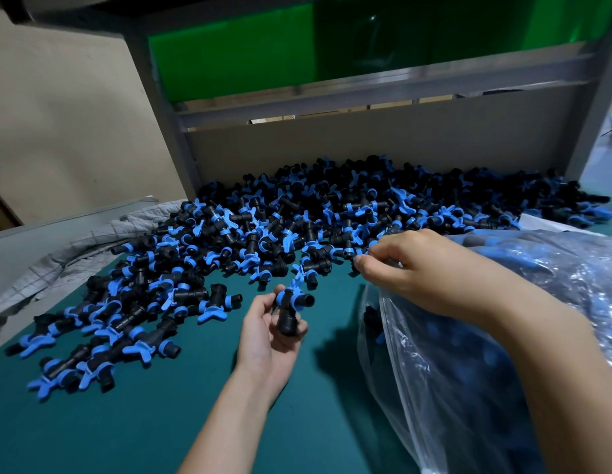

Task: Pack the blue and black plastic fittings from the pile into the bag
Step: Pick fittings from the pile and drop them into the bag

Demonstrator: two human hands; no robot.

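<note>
Pile (297,227) of blue and black plastic fittings spreads across a dark green table (143,432), heaped deepest against a brown board (366,142) at the back. Left hand (268,336), palm up and low in the middle, holds one fitting (291,311) between thumb and curled fingers, just clear of the pile's near edge. Right hand (414,268) reaches in from the right with fingers curled, pinching the top edge of a clear plastic bag (469,388). Whether it also holds a fitting at the fingertips cannot be told. The bag stands on the table to the right, touching the pile, and blue and black shapes show dimly through its wrinkled wall. Grey checked cloth (68,258) lies crumpled at the table's left edge beside the pile. Green panel (236,53) sits above the board.
</note>
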